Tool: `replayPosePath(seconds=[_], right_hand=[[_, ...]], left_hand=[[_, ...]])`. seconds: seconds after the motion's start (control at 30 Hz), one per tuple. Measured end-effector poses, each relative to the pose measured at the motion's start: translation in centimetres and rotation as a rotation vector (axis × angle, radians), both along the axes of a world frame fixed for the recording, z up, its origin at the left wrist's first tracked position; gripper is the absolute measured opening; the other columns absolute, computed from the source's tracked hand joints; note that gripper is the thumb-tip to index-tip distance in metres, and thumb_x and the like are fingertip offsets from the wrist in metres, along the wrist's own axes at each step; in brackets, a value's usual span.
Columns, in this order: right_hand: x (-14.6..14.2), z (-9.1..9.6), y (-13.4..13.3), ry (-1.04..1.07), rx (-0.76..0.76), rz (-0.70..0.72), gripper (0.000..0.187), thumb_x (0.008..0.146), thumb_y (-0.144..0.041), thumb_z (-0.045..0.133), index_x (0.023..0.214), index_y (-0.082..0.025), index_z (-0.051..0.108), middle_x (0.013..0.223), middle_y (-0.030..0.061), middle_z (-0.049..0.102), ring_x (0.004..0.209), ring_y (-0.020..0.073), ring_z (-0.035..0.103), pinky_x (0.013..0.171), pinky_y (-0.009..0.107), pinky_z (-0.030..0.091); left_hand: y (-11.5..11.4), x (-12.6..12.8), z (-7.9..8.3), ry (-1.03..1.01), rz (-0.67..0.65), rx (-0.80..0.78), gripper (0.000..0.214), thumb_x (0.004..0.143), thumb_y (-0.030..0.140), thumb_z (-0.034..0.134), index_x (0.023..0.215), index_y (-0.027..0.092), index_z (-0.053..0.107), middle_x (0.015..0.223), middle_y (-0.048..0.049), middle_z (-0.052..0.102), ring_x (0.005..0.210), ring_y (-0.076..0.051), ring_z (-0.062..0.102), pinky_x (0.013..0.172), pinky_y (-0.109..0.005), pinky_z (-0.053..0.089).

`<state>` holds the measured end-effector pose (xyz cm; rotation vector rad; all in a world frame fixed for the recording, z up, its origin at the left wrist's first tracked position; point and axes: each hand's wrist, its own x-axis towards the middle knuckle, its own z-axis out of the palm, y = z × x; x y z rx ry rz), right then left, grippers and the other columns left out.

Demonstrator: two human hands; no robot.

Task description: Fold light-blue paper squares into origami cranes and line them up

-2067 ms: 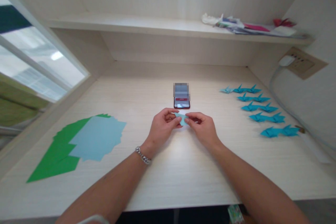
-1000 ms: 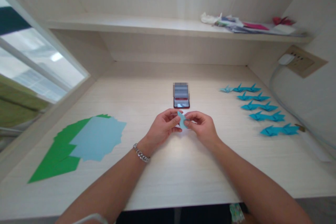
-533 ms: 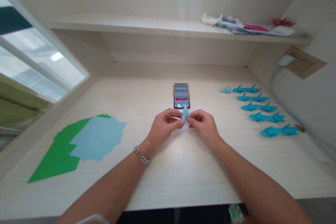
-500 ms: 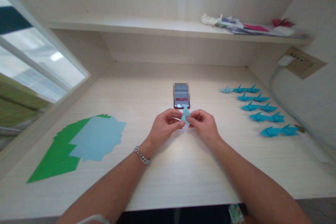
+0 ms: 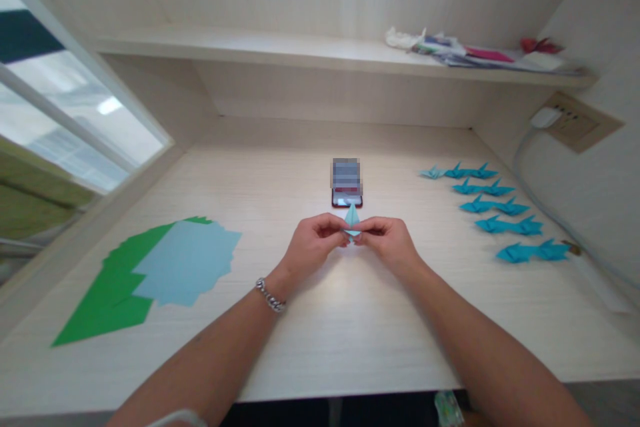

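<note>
A small light blue folded paper [image 5: 353, 215] is pinched between my two hands, its pointed tip facing away from me. My left hand [image 5: 317, 237] grips its left side with thumb and fingertips; a silver chain bracelet [image 5: 270, 295] circles that wrist. On the paper's right side, my right hand [image 5: 389, 240] is closed in a matching pinch. The fingertips hide part of the paper's lower end. Just beyond the tip lies a phone [image 5: 347, 183] with its screen lit and partly blurred out.
Fanned light blue sheets [image 5: 187, 263] overlap green sheets [image 5: 103, 300] at left. Several blue folded paper cranes [image 5: 510, 223] stand in rows at right, near a cable [image 5: 537, 193] from a wall socket [image 5: 577, 123]. Papers [image 5: 480, 53] lie on the shelf [image 5: 300, 47] above.
Both hands have drawn level and closer together on the folded paper. It has turned so a creased face with a centre line shows, and the fingers now press at its middle.
</note>
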<state>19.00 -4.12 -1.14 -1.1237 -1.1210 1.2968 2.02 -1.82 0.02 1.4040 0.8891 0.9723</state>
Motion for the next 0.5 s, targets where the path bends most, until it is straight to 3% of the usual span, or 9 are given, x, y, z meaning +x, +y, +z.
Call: replayPosePath(seconds=[0.17, 0.33, 0.5], right_hand=[[0.04, -0.08, -0.03, 0.135, -0.050, 0.034, 0.025, 0.067, -0.038, 0.074, 0.077, -0.016, 0.074, 0.075, 0.0063, 0.072, 0.072, 0.0191, 0.067, 0.075, 0.038, 0.054], [-0.24, -0.52, 0.16, 0.041, -0.021, -0.088, 0.025, 0.056, -0.029, 0.080, 0.074, -0.018, 0.067, 0.069, 0.0014, 0.069, 0.062, 0.0157, 0.064, 0.064, 0.032, 0.054], [-0.28, -0.38, 0.11, 0.014, 0.005, -0.088, 0.028, 0.055, -0.026, 0.080, 0.071, -0.018, 0.059, 0.065, -0.0006, 0.066, 0.060, 0.0141, 0.063, 0.059, 0.028, 0.053]], left_hand=[[-0.03, 0.03, -0.03, 0.007, 0.045, 0.043, 0.007, 0.069, 0.014, 0.068, 0.074, 0.016, 0.070, 0.072, -0.0020, 0.070, 0.066, -0.015, 0.065, 0.068, -0.028, 0.054], [-0.16, 0.25, -0.14, -0.047, 0.012, -0.041, 0.008, 0.068, 0.016, 0.069, 0.076, 0.015, 0.069, 0.074, -0.0038, 0.070, 0.068, -0.016, 0.066, 0.070, -0.031, 0.055], [-0.18, 0.40, -0.60, -0.076, 0.031, -0.082, 0.012, 0.069, 0.018, 0.071, 0.076, 0.014, 0.063, 0.072, -0.0018, 0.066, 0.066, -0.013, 0.063, 0.066, -0.026, 0.053]])
